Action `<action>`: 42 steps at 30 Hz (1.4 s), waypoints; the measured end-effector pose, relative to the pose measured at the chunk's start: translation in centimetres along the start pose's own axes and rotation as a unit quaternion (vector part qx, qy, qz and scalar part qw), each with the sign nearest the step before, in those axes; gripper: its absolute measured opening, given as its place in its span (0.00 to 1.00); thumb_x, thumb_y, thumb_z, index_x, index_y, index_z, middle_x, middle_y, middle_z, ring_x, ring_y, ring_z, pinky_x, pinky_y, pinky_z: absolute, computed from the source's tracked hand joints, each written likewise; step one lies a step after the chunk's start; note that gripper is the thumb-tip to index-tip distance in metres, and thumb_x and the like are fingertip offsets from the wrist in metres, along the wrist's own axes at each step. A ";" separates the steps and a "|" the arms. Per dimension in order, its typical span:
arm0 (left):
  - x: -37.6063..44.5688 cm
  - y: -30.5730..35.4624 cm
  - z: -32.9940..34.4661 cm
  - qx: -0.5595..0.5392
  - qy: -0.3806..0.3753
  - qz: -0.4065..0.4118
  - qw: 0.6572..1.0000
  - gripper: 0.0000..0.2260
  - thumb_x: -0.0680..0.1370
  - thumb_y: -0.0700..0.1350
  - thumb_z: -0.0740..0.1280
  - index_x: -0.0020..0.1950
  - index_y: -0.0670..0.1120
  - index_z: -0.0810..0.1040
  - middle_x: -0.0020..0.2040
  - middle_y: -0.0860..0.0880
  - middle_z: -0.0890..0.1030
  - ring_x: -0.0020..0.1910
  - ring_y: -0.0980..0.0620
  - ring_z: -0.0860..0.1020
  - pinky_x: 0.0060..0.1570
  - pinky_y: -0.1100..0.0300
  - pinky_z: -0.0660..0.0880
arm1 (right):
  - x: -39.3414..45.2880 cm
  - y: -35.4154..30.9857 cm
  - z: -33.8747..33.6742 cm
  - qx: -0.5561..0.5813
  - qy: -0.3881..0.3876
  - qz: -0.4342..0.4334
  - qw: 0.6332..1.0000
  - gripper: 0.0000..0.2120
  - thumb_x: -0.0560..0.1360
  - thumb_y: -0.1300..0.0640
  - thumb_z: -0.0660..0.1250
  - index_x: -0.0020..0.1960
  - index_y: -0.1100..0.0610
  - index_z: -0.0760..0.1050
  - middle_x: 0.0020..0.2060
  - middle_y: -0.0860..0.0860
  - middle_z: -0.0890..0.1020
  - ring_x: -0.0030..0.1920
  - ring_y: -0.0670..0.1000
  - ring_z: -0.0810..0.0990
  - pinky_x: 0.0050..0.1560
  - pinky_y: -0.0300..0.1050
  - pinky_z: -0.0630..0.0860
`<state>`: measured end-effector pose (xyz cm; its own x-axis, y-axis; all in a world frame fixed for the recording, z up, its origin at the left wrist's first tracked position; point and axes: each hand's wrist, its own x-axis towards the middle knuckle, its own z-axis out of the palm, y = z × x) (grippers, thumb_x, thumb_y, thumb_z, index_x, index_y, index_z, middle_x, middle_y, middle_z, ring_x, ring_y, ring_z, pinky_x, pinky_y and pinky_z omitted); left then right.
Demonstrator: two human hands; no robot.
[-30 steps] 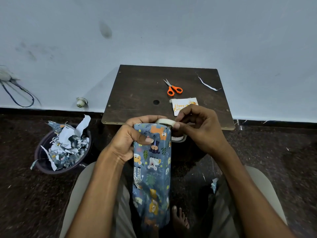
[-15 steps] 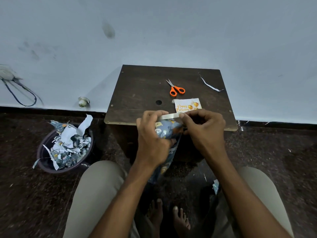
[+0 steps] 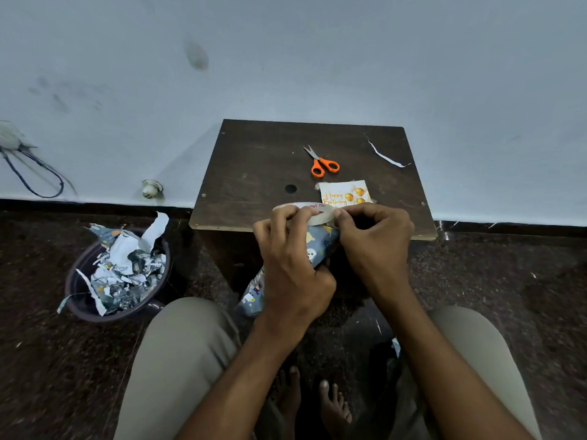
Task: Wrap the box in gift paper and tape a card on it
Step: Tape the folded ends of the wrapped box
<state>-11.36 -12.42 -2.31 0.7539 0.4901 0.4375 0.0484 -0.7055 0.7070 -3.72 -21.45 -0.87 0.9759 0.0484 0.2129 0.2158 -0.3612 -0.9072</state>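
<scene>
The box wrapped in blue animal-print gift paper (image 3: 317, 246) is held tilted in front of the table's near edge, mostly hidden by my hands. My left hand (image 3: 292, 265) grips it from above, fingers curled over its top end and over the roll of clear tape (image 3: 313, 212). My right hand (image 3: 374, 242) pinches the tape roll at its right side. A "Happy Birthday" card (image 3: 344, 193) with gold balloons lies on the table just beyond my hands.
Orange-handled scissors (image 3: 322, 163) and a thin white paper strip (image 3: 384, 155) lie on the dark wooden table (image 3: 254, 173). A dark bin full of paper scraps (image 3: 117, 271) stands on the floor at left. My knees and bare feet are below.
The box has been raised and tilted from hanging upright between my knees to lying near the table edge. Both hands have moved up with it, and the tape roll now shows above my fingers.
</scene>
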 end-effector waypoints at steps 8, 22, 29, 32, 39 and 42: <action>0.0 0.2 -0.2 0.024 -0.008 0.019 1.000 0.29 0.61 0.37 0.68 0.63 0.43 0.79 0.60 0.46 0.74 0.54 0.46 0.67 0.56 0.61 0.64 | 0.0 0.0 0.1 -0.036 0.003 -0.034 0.999 0.07 0.71 0.59 0.74 0.34 0.52 0.83 0.29 0.39 0.82 0.32 0.42 0.82 0.42 0.46 0.82; 1.5 -1.3 -1.2 -0.076 -0.037 -0.015 0.996 0.31 0.58 0.36 0.81 0.59 0.49 0.81 0.56 0.55 0.75 0.53 0.51 0.70 0.49 0.73 0.66 | 2.3 1.9 -1.8 0.113 -0.108 0.036 0.987 0.07 0.73 0.59 0.73 0.37 0.58 0.82 0.31 0.52 0.85 0.32 0.47 0.81 0.34 0.41 0.77; 1.7 -1.6 -1.2 -0.068 -0.031 -0.018 0.997 0.31 0.57 0.35 0.81 0.59 0.48 0.80 0.55 0.55 0.74 0.53 0.52 0.69 0.50 0.75 0.66 | 2.0 1.9 -1.4 0.107 -0.144 0.015 0.984 0.14 0.76 0.51 0.71 0.43 0.62 0.81 0.34 0.54 0.84 0.31 0.46 0.79 0.33 0.42 0.75; 1.5 -1.4 -1.1 -0.053 -0.028 0.006 0.998 0.30 0.59 0.39 0.79 0.60 0.48 0.80 0.56 0.54 0.73 0.53 0.53 0.67 0.52 0.74 0.65 | 1.6 1.6 -1.2 0.028 -0.112 -0.017 0.993 0.11 0.76 0.49 0.74 0.41 0.56 0.83 0.33 0.50 0.84 0.32 0.47 0.80 0.36 0.44 0.79; 1.2 -1.5 -0.6 0.012 -0.030 0.025 0.999 0.33 0.58 0.36 0.77 0.63 0.45 0.79 0.59 0.49 0.74 0.55 0.51 0.66 0.55 0.70 0.62 | 1.2 1.1 -0.5 -0.047 -0.089 -0.035 0.994 0.04 0.76 0.56 0.74 0.44 0.54 0.87 0.37 0.42 0.86 0.39 0.42 0.84 0.49 0.48 0.82; 1.1 -1.4 -0.6 0.032 -0.038 0.039 0.998 0.33 0.57 0.35 0.74 0.62 0.44 0.79 0.59 0.48 0.73 0.54 0.50 0.66 0.54 0.65 0.63 | 1.2 1.0 -0.6 -0.059 -0.089 -0.036 0.994 0.04 0.76 0.58 0.74 0.44 0.55 0.87 0.36 0.42 0.86 0.38 0.42 0.84 0.48 0.47 0.82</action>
<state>-11.01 -10.56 -2.49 0.8050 0.3936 0.4440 0.0272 -0.7720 0.6350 -2.39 -22.31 -1.32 0.9504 0.2392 0.1987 0.2906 -0.4564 -0.8410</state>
